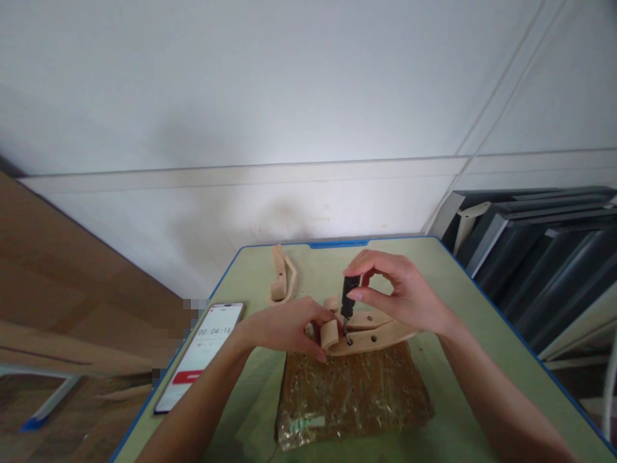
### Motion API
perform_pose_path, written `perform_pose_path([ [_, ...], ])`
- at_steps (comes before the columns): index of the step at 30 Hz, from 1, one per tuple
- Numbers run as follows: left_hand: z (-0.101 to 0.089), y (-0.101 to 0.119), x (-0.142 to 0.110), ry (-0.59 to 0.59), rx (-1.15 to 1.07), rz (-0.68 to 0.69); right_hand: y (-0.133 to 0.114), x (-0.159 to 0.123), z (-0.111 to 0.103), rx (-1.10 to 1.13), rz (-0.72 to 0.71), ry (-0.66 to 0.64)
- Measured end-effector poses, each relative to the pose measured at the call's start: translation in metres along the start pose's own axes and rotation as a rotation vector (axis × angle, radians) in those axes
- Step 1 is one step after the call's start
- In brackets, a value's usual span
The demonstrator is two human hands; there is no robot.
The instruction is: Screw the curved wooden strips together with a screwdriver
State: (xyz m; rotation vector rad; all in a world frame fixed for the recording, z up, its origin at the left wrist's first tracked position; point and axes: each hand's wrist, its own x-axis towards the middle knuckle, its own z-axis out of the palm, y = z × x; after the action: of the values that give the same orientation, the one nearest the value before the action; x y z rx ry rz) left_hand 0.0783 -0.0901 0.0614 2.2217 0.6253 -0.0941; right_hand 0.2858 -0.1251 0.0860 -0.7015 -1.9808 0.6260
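Observation:
My right hand [393,289] pinches the black handle of a small screwdriver [348,299], which stands nearly upright. Its metal tip reaches down to a hole in a pale wooden piece [364,342] made of curved, drilled strips. My left hand [294,325] grips the left end of that piece, fingers around a small wooden block [330,334]. Beneath it lies a brown slab wrapped in clear plastic [354,399], dotted with small dark holes. Whether a screw sits under the tip is too small to tell.
Another curved wooden piece [282,276] lies toward the back of the pale green table [463,360]. A phone [202,360] showing a timer rests at the left. Dark panels [544,244] lean at the right, a cardboard box [72,289] stands left, and a white wall [299,116] rises behind.

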Motion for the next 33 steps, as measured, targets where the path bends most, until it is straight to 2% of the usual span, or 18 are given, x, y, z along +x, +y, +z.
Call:
perform_pose_path([
  [10,0.001,0.001,0.001,-0.002,0.017,0.0,-0.002,-0.004,0.002,-0.006,0.073,-0.046],
  [23,0.0,0.004,0.0,0.0,0.033,-0.009,0.0,-0.004,-0.009,-0.085,-0.021,-0.06],
  [33,0.001,0.0,-0.001,-0.004,0.021,0.012,0.001,-0.006,-0.011,0.025,0.039,-0.077],
])
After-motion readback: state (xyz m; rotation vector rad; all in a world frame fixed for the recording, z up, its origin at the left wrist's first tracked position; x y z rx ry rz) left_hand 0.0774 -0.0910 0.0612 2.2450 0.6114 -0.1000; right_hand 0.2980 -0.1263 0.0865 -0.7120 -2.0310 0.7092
